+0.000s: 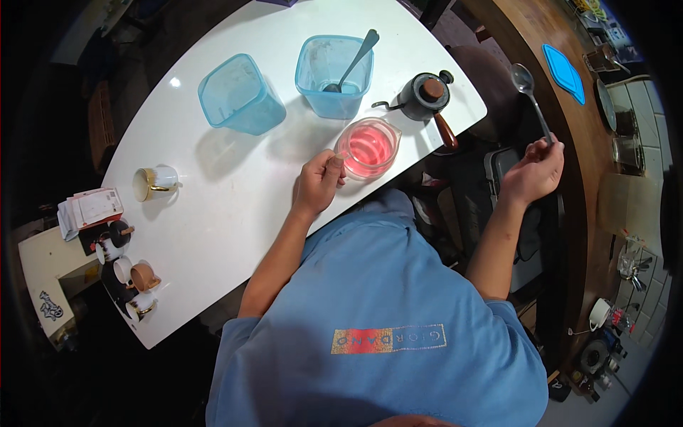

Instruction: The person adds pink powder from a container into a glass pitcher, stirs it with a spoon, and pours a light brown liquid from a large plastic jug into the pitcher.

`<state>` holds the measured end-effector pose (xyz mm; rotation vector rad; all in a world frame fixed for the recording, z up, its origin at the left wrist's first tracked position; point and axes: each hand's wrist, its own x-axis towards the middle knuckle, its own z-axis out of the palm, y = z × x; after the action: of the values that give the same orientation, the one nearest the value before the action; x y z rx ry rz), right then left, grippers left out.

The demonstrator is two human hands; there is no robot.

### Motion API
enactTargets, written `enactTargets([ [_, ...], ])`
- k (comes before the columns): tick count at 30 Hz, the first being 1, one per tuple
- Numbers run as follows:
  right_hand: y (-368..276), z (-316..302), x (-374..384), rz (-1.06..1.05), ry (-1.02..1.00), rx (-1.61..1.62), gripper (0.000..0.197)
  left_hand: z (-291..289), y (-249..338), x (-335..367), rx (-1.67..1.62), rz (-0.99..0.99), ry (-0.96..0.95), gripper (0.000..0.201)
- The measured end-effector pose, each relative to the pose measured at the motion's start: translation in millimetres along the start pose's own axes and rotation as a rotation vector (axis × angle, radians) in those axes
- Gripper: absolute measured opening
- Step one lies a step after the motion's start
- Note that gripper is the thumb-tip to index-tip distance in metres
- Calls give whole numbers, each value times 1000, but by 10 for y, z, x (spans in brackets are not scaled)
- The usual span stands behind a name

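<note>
My left hand [321, 181] is closed on the handle of a clear glass jug [369, 149] that holds a pink-red liquid and stands near the table's front edge. Off to the right, beyond the table, my right hand [535, 169] grips a metal spoon [525, 84] by its handle, bowl upward. Behind the jug is a translucent blue square container [334, 67] with another spoon [361, 57] leaning in it. A second blue container [242, 96] stands to its left, tilted in view. Right of the jug sits a dark pot [425, 99] with a wooden side handle.
A white mug with gold trim [156, 183] lies at the left of the white table [220, 235]. Several cups [144, 277] and papers [91, 212] crowd the left edge. On the right, a wooden counter [526, 35] carries a blue lid [563, 74].
</note>
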<state>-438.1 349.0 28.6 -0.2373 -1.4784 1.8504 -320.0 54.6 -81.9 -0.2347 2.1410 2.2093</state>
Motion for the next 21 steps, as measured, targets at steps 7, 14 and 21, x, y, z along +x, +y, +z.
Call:
enactTargets([
  [7, -77, 160, -609, 168, -295, 213, 31, 9, -10, 18, 22, 40, -15, 44],
  [14, -89, 382, -998, -595, -956, -474, 5, 12, -72, 15, 1, 104, 41, 48],
  [21, 9, 552, -1075, -768, -1081, -691, 13, 0, -4, -16, 37, 86, -25, 43],
])
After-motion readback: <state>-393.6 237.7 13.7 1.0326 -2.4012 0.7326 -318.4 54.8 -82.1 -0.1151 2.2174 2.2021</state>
